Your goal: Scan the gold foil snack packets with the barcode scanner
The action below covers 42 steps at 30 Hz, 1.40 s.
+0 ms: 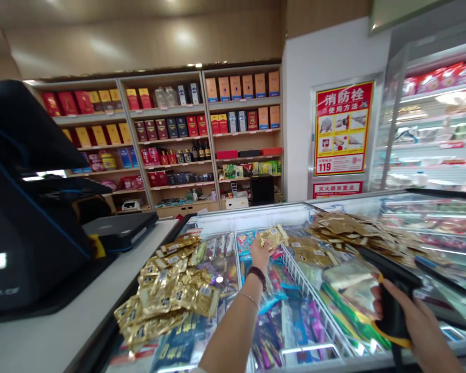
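Observation:
My left hand (261, 255), with a dark beaded bracelet on the wrist, reaches forward over the glass-topped freezer (233, 224) and grips a gold packet (272, 237). At the lower right, my right hand (406, 311) is wrapped round the grip of a black and yellow handheld scanner (394, 298), its head pointing up and left. A heap of gold packets (166, 290) covers the left part of the freezer top. Another pile of flat gold packets (361, 233) lies at the right. Colourful wrapped goods and white wire baskets show through the glass.
A black checkout terminal (23, 217) and a flat black device (120, 230) stand on the counter (85, 311) at the left. Behind the freezer are shelves (171, 110) of boxes and bottles. A red and yellow poster (344, 129) hangs on the wall; a lit display fridge (438, 129) stands right.

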Each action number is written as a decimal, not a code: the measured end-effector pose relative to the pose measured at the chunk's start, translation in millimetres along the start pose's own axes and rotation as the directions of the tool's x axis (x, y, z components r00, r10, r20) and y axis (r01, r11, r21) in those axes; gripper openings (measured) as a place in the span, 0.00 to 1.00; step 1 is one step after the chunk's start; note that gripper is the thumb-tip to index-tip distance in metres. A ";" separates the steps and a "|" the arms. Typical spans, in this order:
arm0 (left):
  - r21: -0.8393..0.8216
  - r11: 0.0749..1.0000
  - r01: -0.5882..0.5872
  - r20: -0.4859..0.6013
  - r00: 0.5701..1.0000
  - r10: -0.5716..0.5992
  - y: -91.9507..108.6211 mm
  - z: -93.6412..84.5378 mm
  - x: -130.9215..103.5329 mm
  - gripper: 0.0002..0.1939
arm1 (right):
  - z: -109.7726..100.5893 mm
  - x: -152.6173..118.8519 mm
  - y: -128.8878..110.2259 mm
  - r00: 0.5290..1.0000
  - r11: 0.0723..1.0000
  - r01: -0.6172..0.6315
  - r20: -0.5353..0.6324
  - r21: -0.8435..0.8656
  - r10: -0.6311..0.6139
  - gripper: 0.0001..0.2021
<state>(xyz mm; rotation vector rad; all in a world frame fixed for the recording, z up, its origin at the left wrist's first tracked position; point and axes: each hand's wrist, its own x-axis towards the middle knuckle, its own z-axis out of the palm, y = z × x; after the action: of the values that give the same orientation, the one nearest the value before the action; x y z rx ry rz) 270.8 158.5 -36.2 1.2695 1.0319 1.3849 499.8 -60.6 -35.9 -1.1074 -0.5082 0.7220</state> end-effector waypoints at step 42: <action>-0.271 0.960 0.076 0.033 0.997 -0.070 24.6 -129.5 -35.8 0.10 | 144.9 -98.2 21.8 0.879 0.943 0.135 0.477 -0.305 0.028 0.15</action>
<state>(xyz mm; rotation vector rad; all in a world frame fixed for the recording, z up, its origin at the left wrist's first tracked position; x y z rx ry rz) 139.6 121.1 -32.0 1.0324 0.8313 1.3985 327.9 -38.2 -3.6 -1.2202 -1.1125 0.8856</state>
